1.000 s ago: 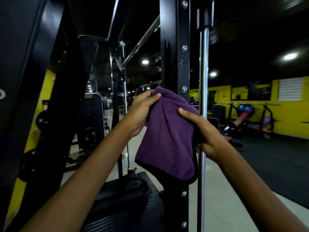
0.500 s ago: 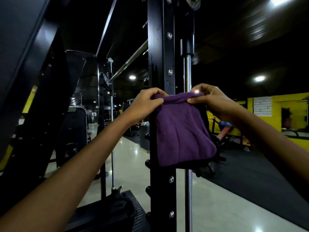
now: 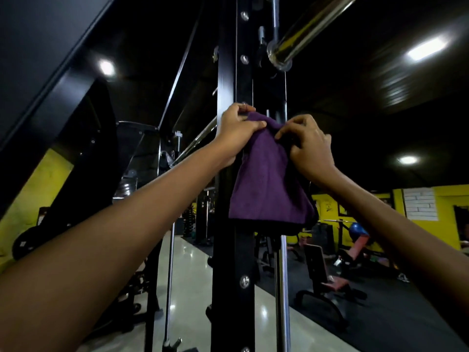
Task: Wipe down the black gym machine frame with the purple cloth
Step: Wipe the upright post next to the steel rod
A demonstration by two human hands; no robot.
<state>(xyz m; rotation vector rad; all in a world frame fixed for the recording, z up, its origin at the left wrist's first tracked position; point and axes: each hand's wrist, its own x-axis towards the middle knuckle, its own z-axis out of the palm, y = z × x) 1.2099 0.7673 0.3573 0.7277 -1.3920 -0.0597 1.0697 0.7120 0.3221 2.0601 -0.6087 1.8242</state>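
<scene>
Two bare hands are raised to a black upright post [image 3: 229, 72] of the gym machine, and both grip the top edge of a purple cloth [image 3: 266, 184].

At far left, a broad black slanted beam [image 3: 58, 80] crosses the upper corner, with a yellow wall [image 3: 38, 189] showing beneath it and a ceiling light [image 3: 106, 67] glowing beside it. Further back stands more dark gym equipment, too dim to tell apart.

The left hand [image 3: 237, 133] comes up along a long forearm and pinches the cloth's upper left corner between thumb and curled fingers, right against the face of the post. The cloth hangs down flat from the two hands, covering the post's front and the thin chrome rod [image 3: 281, 288] that runs just beside it on the right. Bolts [image 3: 245, 281] dot the post above and below the cloth.

The right hand [image 3: 309, 148] has its fingers curled into the cloth's upper right corner, close to the left hand but not touching it.

Above the hands, the round end of a chrome bar [image 3: 299, 34] juts out toward the camera. To the right, a bench [image 3: 322, 275] sits on dark floor mats, and a blue ball [image 3: 356, 231] rests near another yellow wall with a white brick panel [image 3: 420, 204].
</scene>
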